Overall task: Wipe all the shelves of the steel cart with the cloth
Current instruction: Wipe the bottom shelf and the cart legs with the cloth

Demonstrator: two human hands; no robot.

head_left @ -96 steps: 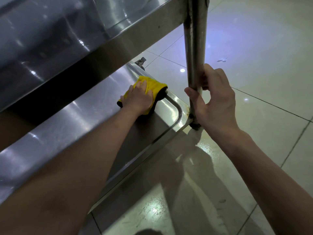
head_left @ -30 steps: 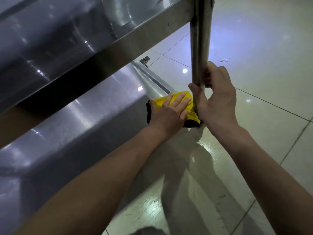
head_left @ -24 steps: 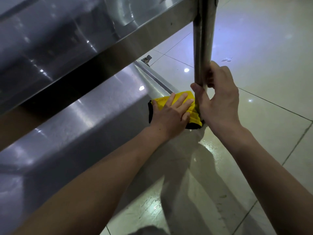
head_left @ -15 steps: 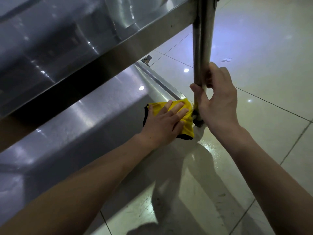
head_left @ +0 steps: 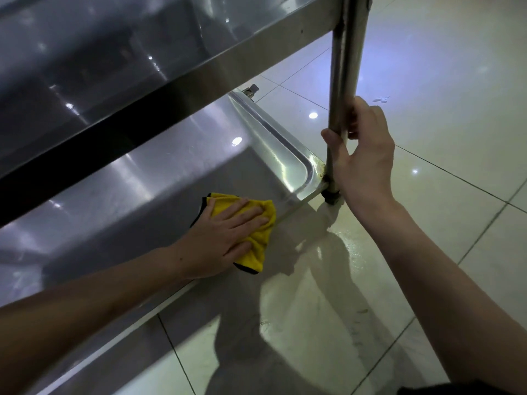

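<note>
Fingers of our left hand (head_left: pixel 225 235) lie straight and slightly spread, pressing flat on the yellow cloth (head_left: pixel 256 223), which sits on the bottom shelf (head_left: pixel 159 189) of the steel cart close to its near edge; the palm covers most of the cloth, so we see only its folded right part, a strip by the thumb and a dark hem along the edges. Our right hand (head_left: pixel 362 155) curls round the upright corner post (head_left: pixel 343 67), thumb on the near side and fingers wrapped behind it, where their tips are hidden by the tube. The post meets the shelf's rounded corner just left of this hand, and its foot is partly covered by our wrist, so we cannot tell what it stands on. The shelf has a raised rim (head_left: pixel 273 135) running away from the corner, with some brownish grime near the post. Above, the upper shelf (head_left: pixel 119 58) slants across the view and blocks the far part of the bottom one; its top is cut off by the picture's edge. A small metal fitting (head_left: pixel 251 89) pokes out beyond the rim at the far corner, too small to make out. Around the cart lies a glossy tiled floor (head_left: pixel 445 81) with light spots, a small pale scrap (head_left: pixel 382 98) on it, and our arms' shadow falling under the shelf edge.
</note>
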